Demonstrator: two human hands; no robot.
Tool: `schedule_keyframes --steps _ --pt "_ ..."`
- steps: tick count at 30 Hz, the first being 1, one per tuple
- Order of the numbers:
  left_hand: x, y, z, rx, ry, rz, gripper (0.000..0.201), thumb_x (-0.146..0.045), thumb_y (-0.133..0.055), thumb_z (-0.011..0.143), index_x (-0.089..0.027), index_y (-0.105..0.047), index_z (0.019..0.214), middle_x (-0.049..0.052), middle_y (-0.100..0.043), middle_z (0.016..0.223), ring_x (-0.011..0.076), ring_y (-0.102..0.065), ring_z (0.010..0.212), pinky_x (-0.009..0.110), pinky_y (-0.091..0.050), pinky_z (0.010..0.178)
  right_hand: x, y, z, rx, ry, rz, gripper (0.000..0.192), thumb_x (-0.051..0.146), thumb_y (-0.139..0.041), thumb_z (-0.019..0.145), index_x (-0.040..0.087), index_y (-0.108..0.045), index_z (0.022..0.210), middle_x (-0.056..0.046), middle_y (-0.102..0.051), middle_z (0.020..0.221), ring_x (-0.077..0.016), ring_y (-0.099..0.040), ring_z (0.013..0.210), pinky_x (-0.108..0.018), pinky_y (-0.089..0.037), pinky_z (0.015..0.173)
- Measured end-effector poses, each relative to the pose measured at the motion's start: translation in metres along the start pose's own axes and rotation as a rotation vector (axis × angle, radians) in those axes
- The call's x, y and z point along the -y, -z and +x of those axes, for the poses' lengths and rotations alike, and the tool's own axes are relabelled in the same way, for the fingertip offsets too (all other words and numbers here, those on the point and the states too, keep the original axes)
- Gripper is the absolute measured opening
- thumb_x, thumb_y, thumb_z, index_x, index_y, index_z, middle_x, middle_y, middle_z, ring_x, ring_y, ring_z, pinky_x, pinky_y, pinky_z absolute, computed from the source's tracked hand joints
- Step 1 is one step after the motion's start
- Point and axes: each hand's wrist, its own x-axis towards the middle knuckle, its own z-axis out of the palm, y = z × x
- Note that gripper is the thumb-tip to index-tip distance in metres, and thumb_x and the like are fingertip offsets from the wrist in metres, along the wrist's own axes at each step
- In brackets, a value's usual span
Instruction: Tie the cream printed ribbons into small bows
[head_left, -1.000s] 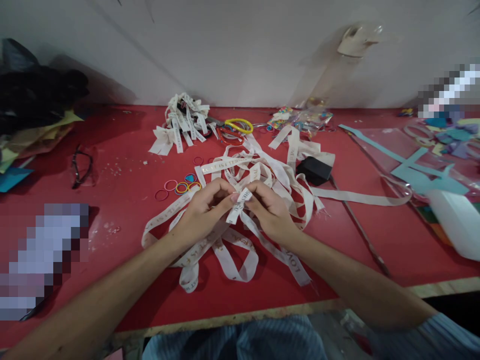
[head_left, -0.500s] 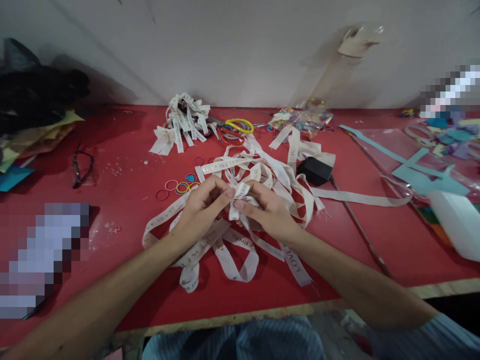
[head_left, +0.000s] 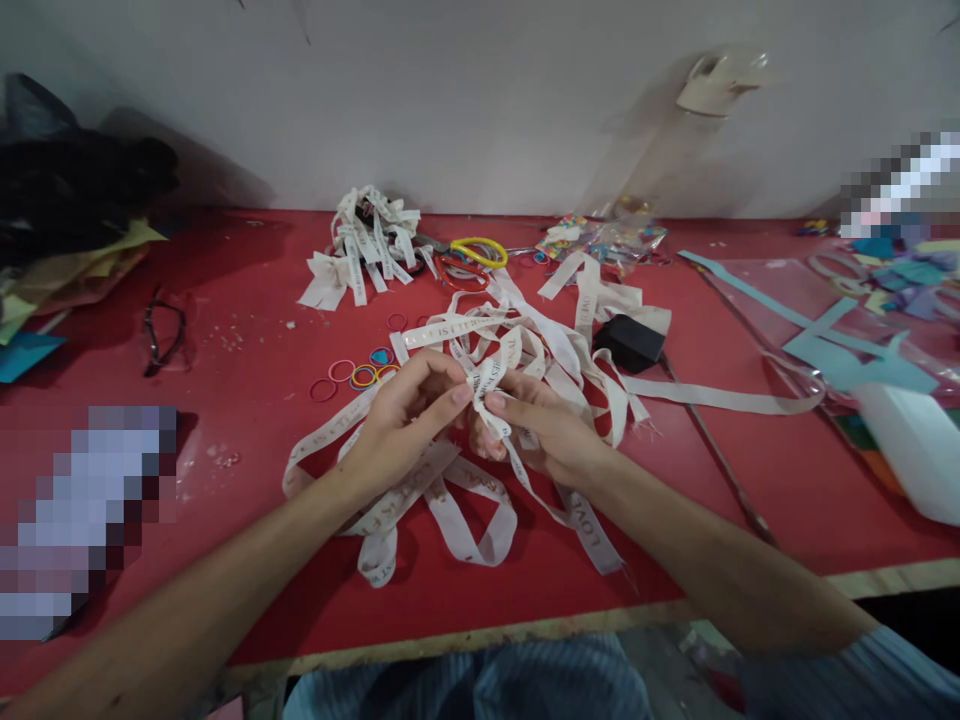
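Note:
A long cream ribbon point(head_left: 480, 520) with printed letters lies in loops and tangles over the middle of the red table point(head_left: 247, 560). My left hand point(head_left: 401, 420) and my right hand point(head_left: 544, 430) meet above it, and both pinch a folded piece of the ribbon between thumb and fingers. The pinched fold stands up between my fingertips, while the ribbon's loose tails trail down toward the table's front edge.
A heap of finished ribbon bows point(head_left: 367, 245) lies at the back. Coloured rubber bands point(head_left: 360, 372), a yellow ring point(head_left: 478, 250), a black box point(head_left: 628, 342), eyeglasses point(head_left: 161, 335), a thin stick point(head_left: 720, 460), paper scraps point(head_left: 847, 345) and a white container point(head_left: 911, 440) surround the ribbon.
My fingers have worked the fold: the pinched ribbon piece now stands a little higher and my right hand has turned palm-up beneath it. The rest of the table is unchanged.

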Motion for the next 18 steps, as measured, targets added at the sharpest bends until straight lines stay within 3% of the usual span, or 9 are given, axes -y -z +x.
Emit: schedule_keyframes --steps 4,8,11,13,18 --pt "0.0002 0.0014 -0.0027 -0.022 -0.188 0.125 0.007 -0.023 -0.059 0.088 -0.020 -0.053 0.091 -0.001 -0.058 0.073 0.0081 -0.054 0.060 0.019 -0.044 0.053 0.0003 -0.0039 0.0005 -0.079 0.020 0.020 0.023 0.033 -0.073 0.078 0.019 -0.055 0.081 0.006 -0.059 0.058 -0.0060 -0.053 0.047 -0.020 -0.046 0.051" --pt "-0.0003 0.0039 -0.0013 0.119 -0.496 0.278 0.014 -0.009 -0.060 0.084 -0.019 -0.056 0.094 0.001 -0.067 0.077 0.0103 -0.063 0.068 0.021 -0.049 0.064 0.0006 -0.0062 0.0023 -0.166 0.048 0.022 0.025 0.032 -0.075 0.075 0.018 -0.055 0.077 0.006 -0.060 0.060 -0.0054 -0.054 0.049 -0.017 -0.045 0.047" --pt "0.0009 0.0049 0.0009 0.197 -0.597 0.397 0.019 -0.006 -0.059 0.082 -0.018 -0.059 0.097 0.002 -0.070 0.078 0.0102 -0.065 0.068 0.021 -0.050 0.066 0.0010 -0.0050 0.0028 -0.181 0.029 0.006 0.026 0.031 -0.076 0.073 0.018 -0.054 0.076 0.006 -0.061 0.060 -0.0050 -0.054 0.047 -0.017 -0.045 0.047" --pt "0.0030 0.0051 0.0018 0.185 -0.627 0.446 0.021 -0.007 -0.059 0.083 -0.019 -0.060 0.101 0.002 -0.072 0.078 0.0103 -0.067 0.069 0.021 -0.051 0.067 0.0010 -0.0039 0.0025 -0.160 0.017 -0.020 0.027 0.031 -0.076 0.074 0.018 -0.053 0.075 0.006 -0.059 0.055 -0.0052 -0.053 0.046 -0.017 -0.045 0.048" --pt "0.0076 0.0056 0.0030 0.028 -0.705 0.634 0.019 -0.012 -0.063 0.083 -0.020 -0.062 0.100 0.001 -0.075 0.075 0.0121 -0.070 0.070 0.021 -0.053 0.067 0.0003 -0.0026 0.0019 -0.122 0.028 -0.035 0.024 0.031 -0.072 0.078 0.018 -0.053 0.077 0.005 -0.059 0.053 -0.0063 -0.054 0.048 -0.018 -0.046 0.051"
